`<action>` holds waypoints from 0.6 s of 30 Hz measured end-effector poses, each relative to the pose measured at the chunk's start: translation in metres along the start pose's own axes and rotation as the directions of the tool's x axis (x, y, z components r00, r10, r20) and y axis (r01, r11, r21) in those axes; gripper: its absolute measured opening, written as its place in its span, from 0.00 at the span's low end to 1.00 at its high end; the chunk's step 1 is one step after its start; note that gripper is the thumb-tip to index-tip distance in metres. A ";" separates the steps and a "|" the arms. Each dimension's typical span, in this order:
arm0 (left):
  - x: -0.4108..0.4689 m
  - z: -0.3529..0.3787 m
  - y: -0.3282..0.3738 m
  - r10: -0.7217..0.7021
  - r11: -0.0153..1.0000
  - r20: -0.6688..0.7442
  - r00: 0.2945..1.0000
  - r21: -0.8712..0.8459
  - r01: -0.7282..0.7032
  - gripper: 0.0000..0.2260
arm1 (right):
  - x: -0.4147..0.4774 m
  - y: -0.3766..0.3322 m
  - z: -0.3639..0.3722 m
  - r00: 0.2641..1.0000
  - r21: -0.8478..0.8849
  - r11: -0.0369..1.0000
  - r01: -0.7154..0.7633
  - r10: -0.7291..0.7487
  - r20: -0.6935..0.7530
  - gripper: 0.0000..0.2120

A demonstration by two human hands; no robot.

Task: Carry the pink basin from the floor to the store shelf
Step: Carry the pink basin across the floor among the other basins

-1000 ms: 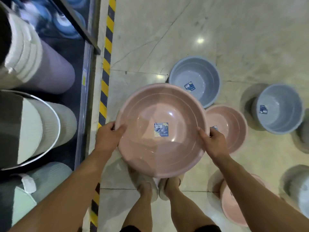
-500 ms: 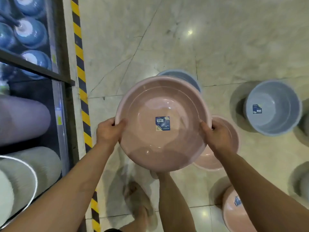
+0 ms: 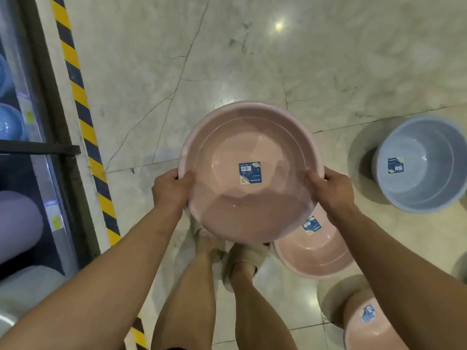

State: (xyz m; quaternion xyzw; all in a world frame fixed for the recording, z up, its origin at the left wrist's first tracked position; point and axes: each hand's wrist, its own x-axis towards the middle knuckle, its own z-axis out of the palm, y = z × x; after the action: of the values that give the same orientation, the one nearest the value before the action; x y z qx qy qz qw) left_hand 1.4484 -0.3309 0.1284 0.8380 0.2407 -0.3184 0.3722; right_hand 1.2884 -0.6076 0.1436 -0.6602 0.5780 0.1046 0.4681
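Note:
I hold a round pink basin with a blue label in its bottom, level in the air above my feet. My left hand grips its left rim and my right hand grips its right rim. The store shelf, a dark metal frame with blue and pale round goods in it, runs down the left edge of the view, to the left of the basin.
A yellow-and-black hazard stripe borders the shelf on the marble floor. A second pink basin lies by my right foot, a third at the bottom right. A blue-grey basin stands at the right.
The view has swung right, so the shelf slid toward the left edge. The basin stays held in both hands; the blue-grey basin behind it has gone out of sight. My feet have stepped.

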 end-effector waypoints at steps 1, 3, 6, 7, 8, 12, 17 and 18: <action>0.009 0.005 0.001 0.012 0.999 0.000 1.000 0.040 -0.012 0.14 | 0.009 0.003 0.007 1.000 -0.003 1.000 -0.010 0.010 -0.013 0.11; 0.029 0.015 0.001 0.033 0.995 0.007 0.999 0.089 -0.033 0.17 | 0.029 0.010 0.021 0.999 0.010 1.000 -0.013 0.013 -0.031 0.13; 0.060 0.032 -0.007 0.027 0.992 0.021 0.999 0.123 -0.030 0.15 | 0.053 0.024 0.042 0.999 0.004 1.000 -0.015 0.015 -0.042 0.16; 0.069 0.037 -0.011 0.022 0.990 0.025 0.999 0.138 -0.025 0.14 | 0.060 0.029 0.049 0.999 -0.003 1.000 -0.010 0.009 -0.038 0.16; 0.078 0.042 -0.015 0.016 0.988 0.031 0.999 0.153 -0.020 0.13 | 0.066 0.035 0.055 0.999 -0.010 1.000 -0.009 0.008 -0.040 0.16; 0.103 0.057 -0.029 0.010 0.976 0.041 0.999 0.215 -0.018 0.12 | 0.084 0.053 0.074 0.999 -0.091 0.995 0.036 -0.039 -0.026 0.17; 0.121 0.065 -0.049 0.053 0.973 0.072 0.996 0.219 -0.067 0.14 | 0.092 0.071 0.086 0.997 -0.138 0.988 0.071 -0.067 0.036 0.14; 0.124 0.066 -0.052 0.060 0.973 0.097 0.993 0.218 -0.080 0.13 | 0.094 0.073 0.088 0.997 -0.125 0.989 0.078 -0.074 0.036 0.12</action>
State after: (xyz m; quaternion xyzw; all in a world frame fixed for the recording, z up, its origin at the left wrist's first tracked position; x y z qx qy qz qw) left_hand 1.4762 -0.3305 -0.0190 0.8671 0.1569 -0.3672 0.2977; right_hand 1.2902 -0.5974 -0.0035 -0.7083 0.5371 0.1336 0.4380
